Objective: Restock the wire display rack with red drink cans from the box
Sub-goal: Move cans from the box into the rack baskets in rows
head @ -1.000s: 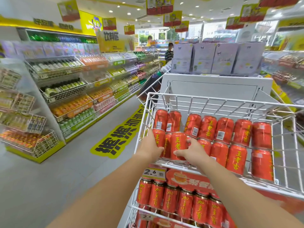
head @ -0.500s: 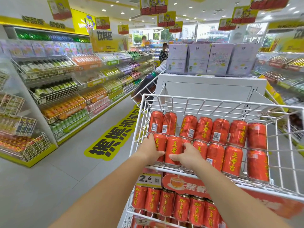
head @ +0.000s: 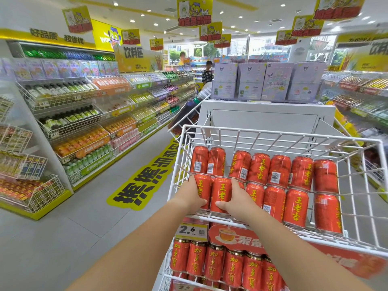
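The white wire display rack (head: pixel 281 137) stands in front of me, its top basket holding two rows of red drink cans (head: pixel 297 207) with yellow characters. At the front left corner of that basket, my left hand (head: pixel 192 197) wraps a red can (head: pixel 202 186) from its left side. My right hand (head: pixel 233 201) grips the neighbouring red can (head: pixel 221 193) from its right side. Both cans stand upright and touch each other. A lower shelf carries more red cans (head: pixel 214 262). No box is in view.
A price tag reading 2.6 (head: pixel 192 229) hangs under the top basket. Drink shelves (head: pixel 88 131) line the aisle on the left, with yellow floor lettering (head: pixel 144 179) beside the rack. Purple boxes (head: pixel 266 80) top a white stand behind. A person (head: pixel 207 73) stands far back.
Both hands have shifted slightly on the two front-left cans, which now stand straighter and closer together. My view has tilted a little.
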A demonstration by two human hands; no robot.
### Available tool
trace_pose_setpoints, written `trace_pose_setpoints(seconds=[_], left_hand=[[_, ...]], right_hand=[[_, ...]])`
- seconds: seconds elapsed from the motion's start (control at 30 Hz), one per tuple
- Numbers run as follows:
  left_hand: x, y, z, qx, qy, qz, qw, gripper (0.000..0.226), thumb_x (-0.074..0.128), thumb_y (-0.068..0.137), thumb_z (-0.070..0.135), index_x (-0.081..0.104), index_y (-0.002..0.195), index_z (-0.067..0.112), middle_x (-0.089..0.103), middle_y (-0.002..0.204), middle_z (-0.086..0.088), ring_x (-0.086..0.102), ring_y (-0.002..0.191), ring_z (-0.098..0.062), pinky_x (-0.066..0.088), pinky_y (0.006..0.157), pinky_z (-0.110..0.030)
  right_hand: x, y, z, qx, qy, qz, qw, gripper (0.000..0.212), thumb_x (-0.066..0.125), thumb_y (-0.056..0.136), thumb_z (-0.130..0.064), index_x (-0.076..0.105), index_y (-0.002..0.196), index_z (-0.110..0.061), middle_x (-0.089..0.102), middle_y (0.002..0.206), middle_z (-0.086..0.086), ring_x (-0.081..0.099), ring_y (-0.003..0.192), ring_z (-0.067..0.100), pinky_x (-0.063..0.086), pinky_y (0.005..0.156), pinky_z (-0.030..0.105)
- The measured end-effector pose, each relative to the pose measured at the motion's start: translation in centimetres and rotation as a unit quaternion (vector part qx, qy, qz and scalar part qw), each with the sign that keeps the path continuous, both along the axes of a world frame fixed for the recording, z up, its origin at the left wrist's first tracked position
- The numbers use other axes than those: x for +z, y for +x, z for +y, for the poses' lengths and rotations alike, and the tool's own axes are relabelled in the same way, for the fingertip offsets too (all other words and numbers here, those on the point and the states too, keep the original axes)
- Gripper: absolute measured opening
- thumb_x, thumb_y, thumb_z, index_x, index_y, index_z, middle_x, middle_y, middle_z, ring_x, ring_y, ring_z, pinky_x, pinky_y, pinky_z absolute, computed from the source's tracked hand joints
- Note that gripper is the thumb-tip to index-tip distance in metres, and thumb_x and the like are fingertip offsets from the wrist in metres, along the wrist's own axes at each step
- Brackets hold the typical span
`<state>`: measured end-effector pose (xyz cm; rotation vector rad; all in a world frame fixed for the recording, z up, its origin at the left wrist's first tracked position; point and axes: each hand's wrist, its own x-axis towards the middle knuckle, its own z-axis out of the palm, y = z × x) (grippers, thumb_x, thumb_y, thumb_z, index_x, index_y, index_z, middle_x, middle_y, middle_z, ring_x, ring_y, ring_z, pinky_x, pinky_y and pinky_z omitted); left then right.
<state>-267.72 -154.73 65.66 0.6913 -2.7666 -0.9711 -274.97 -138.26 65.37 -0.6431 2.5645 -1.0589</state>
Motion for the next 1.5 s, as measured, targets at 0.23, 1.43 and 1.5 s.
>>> trace_pose_setpoints(seconds=[0.23,1.43,1.5], left_hand=[[1.5,3.0,0.2,-0.064,-0.137,-0.012,0.988,0.055,0.07,0.088,0.027,0.043,0.135,0.018,0.05,0.128,-0.006,0.053,0.122,-0.029,0.049,0.101,-0.048],[-26.9,29.4,0.6,-0.269,-0.318,-0.109,0.902,0.096,0.013,0.087,0.07,0.005,0.163,0.012,0.014,0.168,-0.018,0.012,0.155,-0.039,0.014,0.122,-0.059],[-30.8,30.1,0.8,-0.271,-0.321,-0.133,0.898,0.094,0.016,0.089,0.07,0.006,0.163,0.012,0.016,0.168,-0.018,0.016,0.155,-0.038,0.018,0.122,-0.059]], right_hand=[[1.6,2.1,1.3,0.004,0.111,0.097,0.989,0.104,0.068,0.084,-0.055,0.003,0.159,-0.022,0.024,0.16,0.009,0.033,0.143,0.032,0.037,0.113,0.048],[-27.2,30.1,5.7,0.046,0.327,0.186,0.926,0.088,0.031,0.086,-0.065,0.024,0.157,-0.013,0.024,0.162,0.016,0.023,0.149,0.035,0.026,0.119,0.05],[-31.0,30.7,5.8,0.063,0.33,0.159,0.928,0.088,0.028,0.087,-0.065,0.017,0.159,-0.015,0.017,0.164,0.015,0.016,0.151,0.034,0.022,0.121,0.049]])
